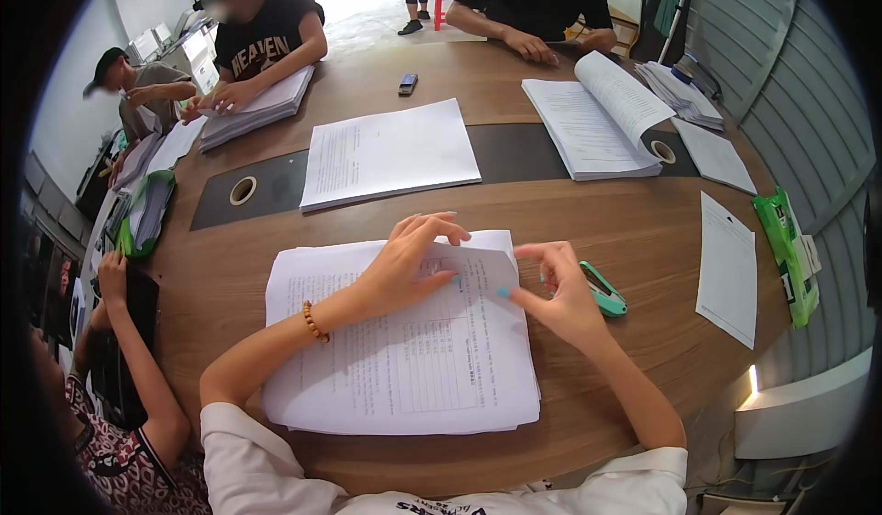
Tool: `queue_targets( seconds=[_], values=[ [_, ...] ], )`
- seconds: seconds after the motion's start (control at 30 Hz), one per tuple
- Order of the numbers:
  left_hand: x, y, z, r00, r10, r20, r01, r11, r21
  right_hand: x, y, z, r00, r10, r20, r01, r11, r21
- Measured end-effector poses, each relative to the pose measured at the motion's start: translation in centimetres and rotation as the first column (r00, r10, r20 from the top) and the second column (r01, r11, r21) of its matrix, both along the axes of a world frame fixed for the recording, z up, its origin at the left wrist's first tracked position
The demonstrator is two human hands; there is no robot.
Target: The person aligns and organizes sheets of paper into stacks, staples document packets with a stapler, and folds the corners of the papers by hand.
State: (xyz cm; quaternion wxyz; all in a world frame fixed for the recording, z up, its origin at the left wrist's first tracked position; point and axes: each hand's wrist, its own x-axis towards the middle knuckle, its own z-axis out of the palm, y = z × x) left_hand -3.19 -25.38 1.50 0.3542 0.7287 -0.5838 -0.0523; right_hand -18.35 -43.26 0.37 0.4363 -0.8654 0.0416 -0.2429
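Observation:
A stack of printed sheets point(404, 368) lies on the wooden table point(634, 239) in front of me. My left hand point(409, 262) is at the stack's far edge, its fingers and thumb closed around the lifted edge of a top sheet. Beads circle that wrist. To the right, my right hand point(559, 294) is beside the stack's far right corner, thumb and fingers apart, with nothing seen between them. A green stapler point(602, 290) lies just beyond my right hand, partly hidden by it.
Farther out lie a second paper stack point(390, 152), an open stack point(588, 129), a small dark object point(408, 84), a loose sheet point(727, 271) and a green packet point(787, 253). Several people sit around the table, one close on the left with an arm point(138, 350) extended.

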Motion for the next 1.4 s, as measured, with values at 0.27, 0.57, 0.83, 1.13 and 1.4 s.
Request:
queue_targets(
  seconds=[0.27,0.57,0.83,1.13,1.4],
  values=[
    [-0.1,0.9,-0.1,0.997,0.034,0.068,-0.026,0.993,-0.119,1.5,2.2,0.2,0.967,0.246,-0.059,-0.223,0.939,0.264],
    [5.1,17.4,3.4,0.69,0.248,-0.68,-0.52,0.823,-0.227,1.3,2.8,3.3,0.966,0.039,0.256,-0.189,0.784,0.591],
    [-1.6,17.0,5.2,0.71,0.254,-0.657,-0.617,0.675,-0.404,1.4,4.5,7.2,0.856,-0.134,0.499,-0.117,0.891,0.439],
    [-1.8,15.5,4.4,0.754,0.187,-0.63,-0.597,0.594,-0.539,0.8,3.8,5.9,0.963,0.113,0.246,-0.17,0.96,0.223],
    [-1.4,17.2,4.0,0.757,0.232,-0.611,-0.589,0.646,-0.485,0.6,4.0,7.8,0.978,-0.001,0.207,-0.064,0.95,0.305]
  ],
)
